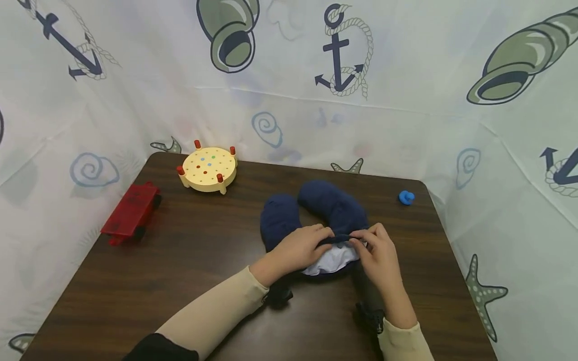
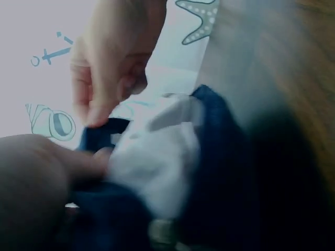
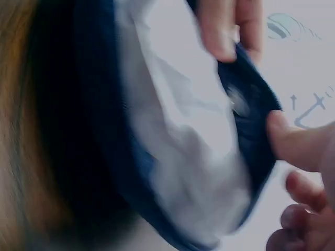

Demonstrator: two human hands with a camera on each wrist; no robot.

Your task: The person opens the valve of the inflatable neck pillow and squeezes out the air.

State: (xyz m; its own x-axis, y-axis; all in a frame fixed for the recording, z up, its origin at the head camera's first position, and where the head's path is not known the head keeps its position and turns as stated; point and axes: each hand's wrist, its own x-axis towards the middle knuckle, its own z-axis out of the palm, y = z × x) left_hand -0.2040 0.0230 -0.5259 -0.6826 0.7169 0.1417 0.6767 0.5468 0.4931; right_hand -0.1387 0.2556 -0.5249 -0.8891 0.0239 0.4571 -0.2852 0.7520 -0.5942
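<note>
A navy U-shaped neck pillow (image 1: 331, 205) lies on the brown table (image 1: 180, 265), its open ends pointing to the far side. At its near edge the navy cover gapes and a white inner cushion (image 1: 331, 259) shows. My left hand (image 1: 326, 234) pinches the cover's edge from the left. From the right, my right hand (image 1: 358, 239) pinches the same edge. In the left wrist view the white cushion (image 2: 157, 157) bulges out of the navy cover (image 2: 230, 157), with the right hand (image 2: 112, 63) above it. The right wrist view shows the navy edge (image 3: 251, 104) stretched over the white cushion (image 3: 193, 157).
A red toy cart (image 1: 131, 210) stands at the table's left edge. A round yellow peg board (image 1: 208, 168) with red pegs sits at the far left, and a small blue object (image 1: 406, 197) at the far right. Sea-themed curtains (image 1: 406, 100) enclose the table.
</note>
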